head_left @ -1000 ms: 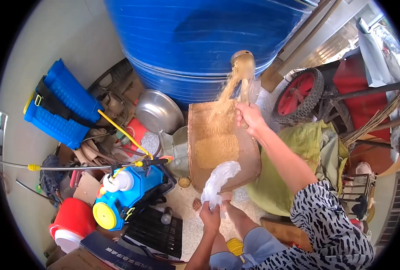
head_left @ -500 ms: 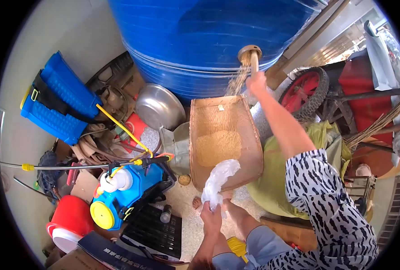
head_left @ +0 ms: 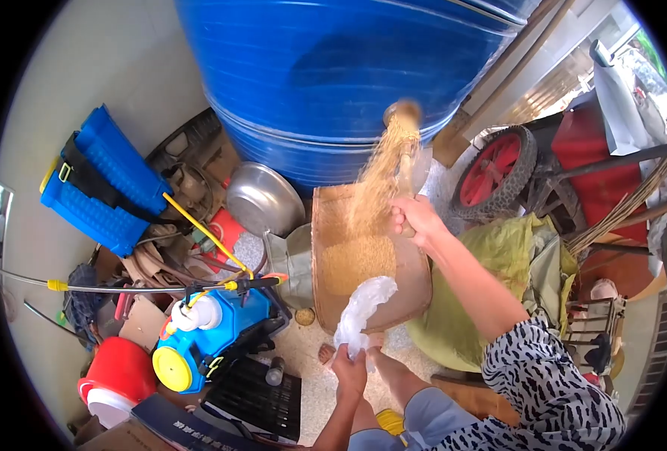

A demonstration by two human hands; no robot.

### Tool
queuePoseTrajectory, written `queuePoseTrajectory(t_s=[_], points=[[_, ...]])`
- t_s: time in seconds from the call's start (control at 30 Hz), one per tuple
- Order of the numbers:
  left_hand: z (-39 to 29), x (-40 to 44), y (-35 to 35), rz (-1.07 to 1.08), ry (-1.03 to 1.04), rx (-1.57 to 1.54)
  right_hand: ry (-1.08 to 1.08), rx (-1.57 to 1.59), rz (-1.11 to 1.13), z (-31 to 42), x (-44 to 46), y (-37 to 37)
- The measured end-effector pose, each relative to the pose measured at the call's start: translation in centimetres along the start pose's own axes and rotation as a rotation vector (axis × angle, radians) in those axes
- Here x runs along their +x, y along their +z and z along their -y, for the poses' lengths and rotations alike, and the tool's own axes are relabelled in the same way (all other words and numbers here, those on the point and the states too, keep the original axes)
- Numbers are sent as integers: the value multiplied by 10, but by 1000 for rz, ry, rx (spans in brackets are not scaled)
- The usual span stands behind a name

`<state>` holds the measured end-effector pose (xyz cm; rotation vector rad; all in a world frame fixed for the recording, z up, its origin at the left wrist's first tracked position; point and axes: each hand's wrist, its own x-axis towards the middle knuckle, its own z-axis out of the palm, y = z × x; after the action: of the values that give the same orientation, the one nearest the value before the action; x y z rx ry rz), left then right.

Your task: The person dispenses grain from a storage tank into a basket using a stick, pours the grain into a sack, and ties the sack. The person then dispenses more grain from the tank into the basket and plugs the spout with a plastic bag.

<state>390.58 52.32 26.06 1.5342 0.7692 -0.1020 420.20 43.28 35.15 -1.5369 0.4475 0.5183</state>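
Observation:
Grain [head_left: 372, 188] streams out of a round outlet [head_left: 390, 114] low on the big blue tank [head_left: 333, 68]. It falls into a woven scoop-shaped basket [head_left: 414, 289], where a heap of grain [head_left: 360, 263] lies. My right hand [head_left: 418, 216] is closed round a wooden stick [head_left: 405, 177], over the basket's right side and just below the outlet. Part of the stick is hidden behind the falling grain. My left hand [head_left: 350, 368] grips a crumpled white plastic bag [head_left: 365, 307] in front of the basket's near edge.
A steel basin [head_left: 264, 197], a blue sprayer [head_left: 224, 323] and a red bucket [head_left: 119, 372] stand to the left. At right are a yellow-green sack [head_left: 461, 301] and a red-rimmed wheel [head_left: 493, 171]. My bare feet are beside the basket.
My right hand has come down and away from the outlet with the stick. The grain stream has become much thicker. My left hand still holds the bag.

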Motion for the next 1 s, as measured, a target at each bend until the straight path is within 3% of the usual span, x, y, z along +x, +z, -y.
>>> queuePoseTrajectory(t_s=[0.23, 0.33, 0.4, 0.53, 0.6, 0.63, 0.67, 0.73, 0.77, 0.83, 0.9, 0.97, 1.0], points=[[1, 3, 4, 34, -46, 3, -24, 74, -55, -17, 28, 15], [4, 4, 5, -11, -28, 12, -159, 45, 21, -21, 55, 27], [4, 2, 5, -6, -36, -1, -348, -85, -154, -13, 72, 28], [11, -1, 0, -51, -66, -24, -289, -731, -456, 42, 121, 1], [24, 2, -2, -55, -109, -19, -368, -847, -606, 42, 133, -14], [28, 0, -5, -56, -143, -14, -542, -907, -578, 28, 151, -31], [28, -2, -7, -59, -171, -8, -518, -919, -563, 7, 165, -47], [20, -2, -11, -101, -45, 53, -402, -1242, -425, 6, 145, -42], [25, -3, -12, -102, -45, 48, -284, -728, -428, 3, 108, -21], [36, -1, -12, -132, -58, 62, -617, -1344, -254, -40, 143, -58], [29, -2, -17, -127, -48, 82, -257, -701, -273, -10, 58, -7], [25, 0, -19, -120, -29, 101, -344, -973, -80, -24, 73, -17], [26, -1, -19, -121, -22, 80, -210, -711, -117, -26, 67, -19]])
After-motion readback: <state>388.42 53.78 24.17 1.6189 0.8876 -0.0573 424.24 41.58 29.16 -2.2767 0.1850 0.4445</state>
